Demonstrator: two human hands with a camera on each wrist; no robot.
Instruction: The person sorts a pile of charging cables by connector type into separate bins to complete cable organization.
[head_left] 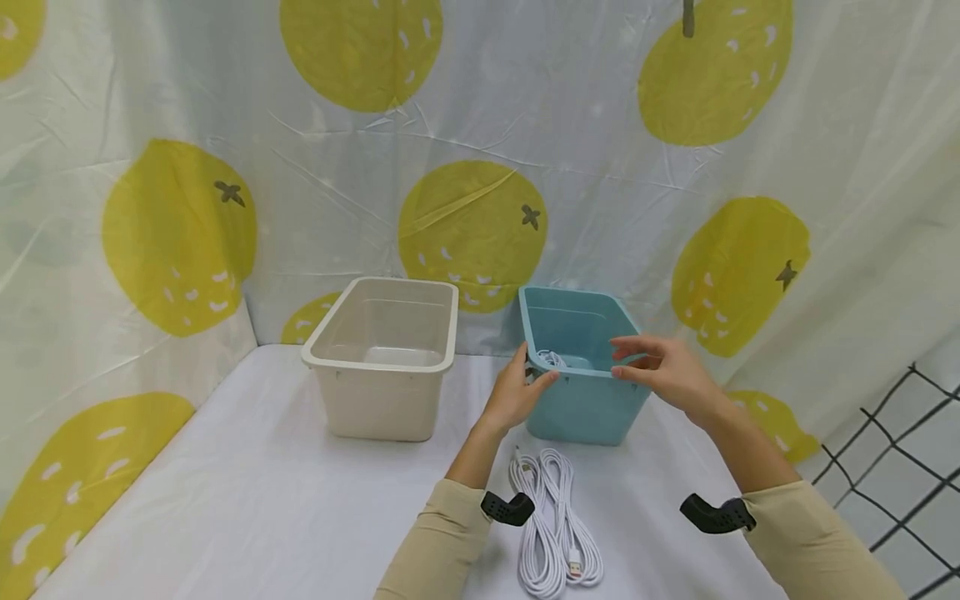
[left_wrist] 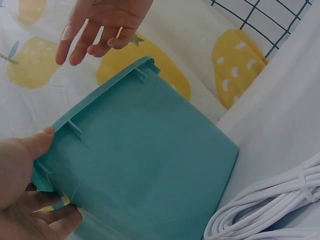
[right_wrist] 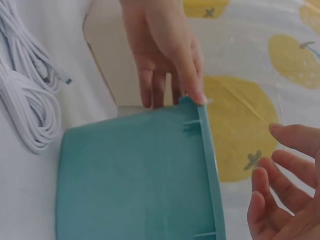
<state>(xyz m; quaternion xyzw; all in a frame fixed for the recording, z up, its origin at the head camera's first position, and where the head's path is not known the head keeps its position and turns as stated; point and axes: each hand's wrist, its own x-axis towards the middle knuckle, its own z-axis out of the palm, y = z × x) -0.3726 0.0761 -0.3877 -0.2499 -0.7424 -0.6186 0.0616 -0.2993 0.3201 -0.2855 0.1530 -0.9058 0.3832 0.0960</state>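
A teal plastic bin (head_left: 581,410) stands on the white-covered table. At its front left corner my left hand (head_left: 512,395) holds the rim, thumb on top and fingers below the lip, as the left wrist view shows. My right hand (head_left: 670,372) hovers over the bin's right side with loosely bent fingers and nothing in them; in the right wrist view it is apart from the rim. Inside the bin lies a white coiled cable (head_left: 551,358), partly hidden by the front wall. Two tied bundles of white cable (head_left: 542,546) lie in front of the bin, one showing a USB plug (head_left: 574,563).
Left of the teal bin stands a beige bin (head_left: 381,403) with nothing visible inside. A curtain with yellow fruit prints (head_left: 472,225) hangs behind both bins. A black wire grid (head_left: 900,475) is at the right edge.
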